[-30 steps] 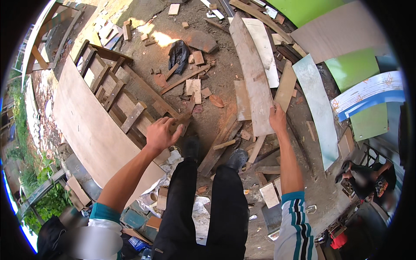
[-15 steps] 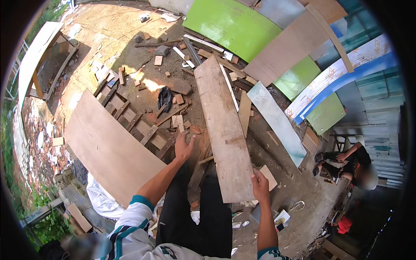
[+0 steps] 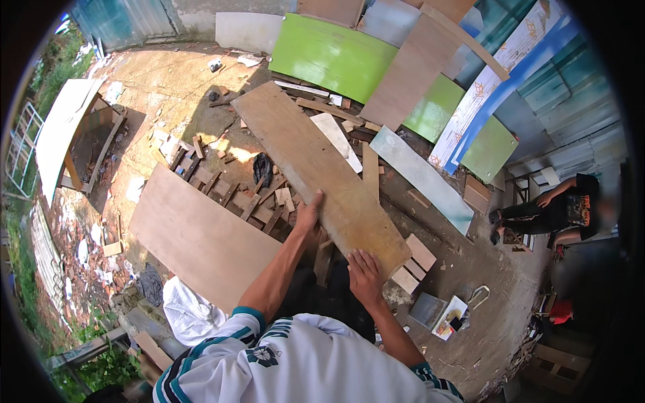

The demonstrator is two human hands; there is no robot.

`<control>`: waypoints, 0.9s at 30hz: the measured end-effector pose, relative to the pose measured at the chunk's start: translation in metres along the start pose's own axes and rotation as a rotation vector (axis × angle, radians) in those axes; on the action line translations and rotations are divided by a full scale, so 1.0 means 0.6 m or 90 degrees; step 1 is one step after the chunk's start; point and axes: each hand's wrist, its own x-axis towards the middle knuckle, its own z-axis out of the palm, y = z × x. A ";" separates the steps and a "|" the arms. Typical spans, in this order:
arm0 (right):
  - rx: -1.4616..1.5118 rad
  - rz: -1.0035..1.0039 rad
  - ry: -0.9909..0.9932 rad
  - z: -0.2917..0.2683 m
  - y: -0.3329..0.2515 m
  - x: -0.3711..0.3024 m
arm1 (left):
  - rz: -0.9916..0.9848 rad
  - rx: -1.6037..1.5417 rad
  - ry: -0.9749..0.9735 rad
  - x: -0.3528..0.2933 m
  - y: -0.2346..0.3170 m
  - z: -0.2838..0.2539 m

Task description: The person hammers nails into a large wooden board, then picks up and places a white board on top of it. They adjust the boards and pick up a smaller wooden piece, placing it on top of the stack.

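A long, worn wooden board (image 3: 322, 174) slants across the middle of the head view, its far end to the left and its near end toward my body. My left hand (image 3: 308, 213) grips its left long edge about midway, the thumb showing along the edge. At the near end my right hand (image 3: 366, 275) holds the edge, fingers laid over the top face and the thumb hidden. Below the board's left side lies a slatted wooden frame (image 3: 213, 191). A wide, thin plywood sheet (image 3: 201, 235) rests left of my left forearm.
Green panels (image 3: 329, 50) and other sheets lean along the far wall. A pale narrow panel (image 3: 423, 178) lies to the right, near small wood blocks (image 3: 418, 258). A person (image 3: 551, 205) is at the far right. A white-topped table (image 3: 67, 134) stands at the left.
My left hand, free before, now grips the board. My right hand has shifted from the right edge to the near end. The board has swung, its far end leftward, and shows a yellower face.
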 end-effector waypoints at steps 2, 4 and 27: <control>-0.026 -0.029 -0.001 -0.001 -0.001 -0.009 | -0.002 -0.034 -0.011 -0.010 0.005 -0.006; -0.026 -0.038 0.006 -0.005 -0.001 -0.011 | -0.022 -0.057 -0.008 -0.016 0.003 -0.016; 0.199 0.329 0.054 -0.075 0.047 0.268 | 0.171 -0.015 -0.015 -0.077 0.074 -0.043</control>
